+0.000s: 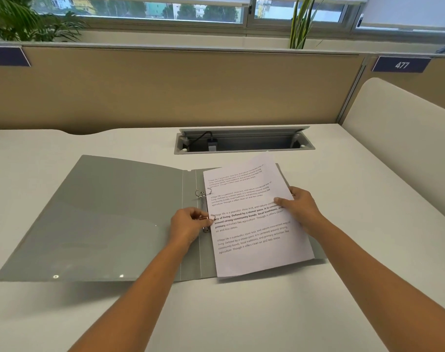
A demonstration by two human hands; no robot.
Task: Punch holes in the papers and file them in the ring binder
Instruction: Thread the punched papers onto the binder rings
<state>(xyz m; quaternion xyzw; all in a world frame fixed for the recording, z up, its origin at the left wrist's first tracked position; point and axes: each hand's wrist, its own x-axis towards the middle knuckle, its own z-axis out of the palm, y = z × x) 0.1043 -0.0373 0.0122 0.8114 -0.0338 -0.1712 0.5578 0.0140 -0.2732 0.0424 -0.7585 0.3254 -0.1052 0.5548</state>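
Head view: grey binder [109, 219] lying open flat on white desk [241, 313]. Papers [252, 245] sitting tilted on binder's right half, left edge meeting rings. Upper ring [201, 193] standing open. Left hand [188, 224] curling fingers, pinching lower ring [208, 218] at papers' edge. Right hand [300, 207] gripping papers' right edge, thumb lying on top, fingers tucked beneath. Cable tray [244, 142] sitting open behind binder; plants [18, 19] standing beyond partition [165, 85].
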